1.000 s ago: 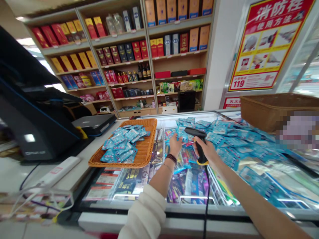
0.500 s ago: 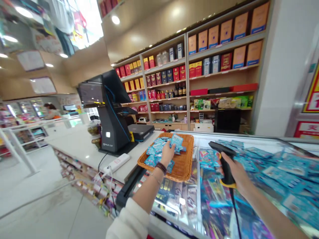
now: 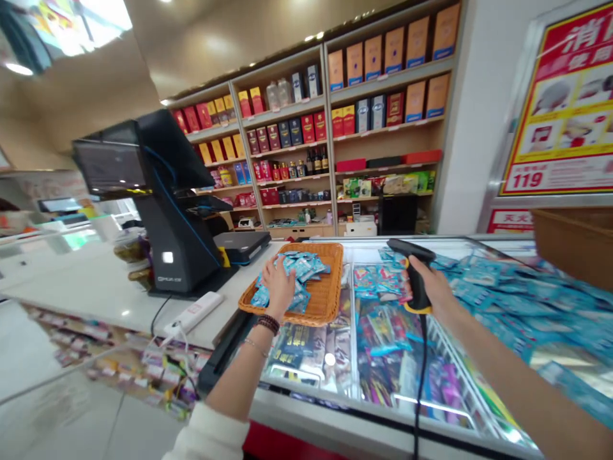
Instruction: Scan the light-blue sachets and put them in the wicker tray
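My left hand (image 3: 278, 286) rests on the left part of a pile of small blue packets (image 3: 302, 267) with its fingers apart. The packets lie in an orange wicker basket (image 3: 328, 303), whose right side shows bare weave. In my right hand (image 3: 433, 281) is a black and yellow barcode scanner (image 3: 419, 287), held upright by its handle, its head pointing left. A cable (image 3: 421, 370) hangs from the scanner's base. Under the scanner is a glass-topped freezer (image 3: 354, 377) with wrapped goods inside. More blue packets (image 3: 517, 300) are heaped on the glass at the right.
A black checkout terminal (image 3: 167, 217) stands on the white counter (image 3: 86, 268) at left, beside a white power strip (image 3: 194, 313). Behind the basket sits a flat black device (image 3: 242, 246). A cardboard box (image 3: 575, 249) is at far right. Shelves (image 3: 330, 128) of boxed goods line the back.
My left hand has let go of the packet it held above the basket and moved to the pile's left side. The view has turned right. The scanner stays in my right hand.
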The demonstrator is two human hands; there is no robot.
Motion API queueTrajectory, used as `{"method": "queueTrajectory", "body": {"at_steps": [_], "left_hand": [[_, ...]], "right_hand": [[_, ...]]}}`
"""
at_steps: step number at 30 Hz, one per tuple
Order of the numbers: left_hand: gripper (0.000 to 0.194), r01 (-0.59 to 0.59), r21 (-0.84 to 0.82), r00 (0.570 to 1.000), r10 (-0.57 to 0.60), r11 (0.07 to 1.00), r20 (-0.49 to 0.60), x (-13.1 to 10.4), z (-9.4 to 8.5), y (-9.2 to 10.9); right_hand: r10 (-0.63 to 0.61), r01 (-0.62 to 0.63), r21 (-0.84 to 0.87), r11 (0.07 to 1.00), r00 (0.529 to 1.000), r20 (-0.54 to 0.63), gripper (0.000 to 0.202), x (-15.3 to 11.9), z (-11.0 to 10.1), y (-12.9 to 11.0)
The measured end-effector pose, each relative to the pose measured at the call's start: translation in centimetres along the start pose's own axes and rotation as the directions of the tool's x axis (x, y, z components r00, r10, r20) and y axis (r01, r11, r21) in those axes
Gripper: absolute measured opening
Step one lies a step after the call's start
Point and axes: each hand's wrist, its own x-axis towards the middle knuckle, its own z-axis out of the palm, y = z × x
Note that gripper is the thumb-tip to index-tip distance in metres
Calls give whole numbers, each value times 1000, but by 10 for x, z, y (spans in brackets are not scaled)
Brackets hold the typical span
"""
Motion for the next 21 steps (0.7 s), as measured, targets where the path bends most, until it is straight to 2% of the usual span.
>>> {"method": "queueTrajectory", "body": {"at_steps": [3, 6, 9, 12, 14, 16, 18, 21], "left_hand": [[39, -151, -185, 983, 167, 971, 74, -10, 34, 58], [35, -252, -402, 921, 345, 880, 179, -29, 71, 124], [32, -213, -556, 847, 436, 804, 306, -54, 109, 183], [34, -118, -600, 796, 436, 791, 419, -75, 144, 229], [36, -70, -585, 780, 409, 808, 473, -82, 165, 248], [41, -49, -566, 772, 391, 823, 502, -84, 182, 260], [48, -30, -556, 755, 384, 831, 532, -82, 196, 263], [57, 14, -538, 734, 357, 843, 578, -77, 208, 258]], "right_hand": [[9, -8, 23, 1000, 998, -62, 36, 6, -31, -13], [-14, 17, 17, 1000, 991, -131, 33, 10, -64, -21], [-24, 26, 9, 1000, 984, -174, 33, 12, -90, -21], [-14, 15, 2, 1000, 973, -232, 38, 15, -104, -14], [11, -9, 7, 1000, 964, -266, 41, 18, -107, -4], [43, -36, 28, 999, 958, -284, 42, 21, -108, 7], [66, -56, 44, 998, 956, -285, 43, 25, -107, 17], [55, -51, 24, 998, 965, -257, 46, 29, -106, 29]]}}
